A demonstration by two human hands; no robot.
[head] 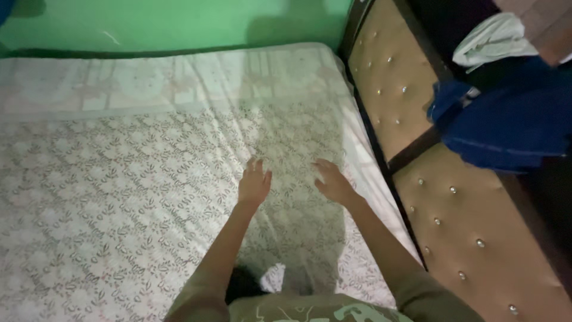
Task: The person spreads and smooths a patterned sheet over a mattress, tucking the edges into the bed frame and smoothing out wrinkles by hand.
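A mattress [119, 179] with a pale floral-patterned cover fills most of the view. My left hand [254, 182] lies flat on the cover with its fingers spread, holding nothing. My right hand [333, 182] rests palm down a short way to its right, fingers apart, near the mattress's right edge. Both arms reach forward from the bottom of the frame.
A tan padded headboard [453, 209] with shiny studs runs along the mattress's right side. Blue cloth [506, 122] and a white cloth [491, 39] hang over its top at upper right. A green wall [167, 24] stands behind the mattress.
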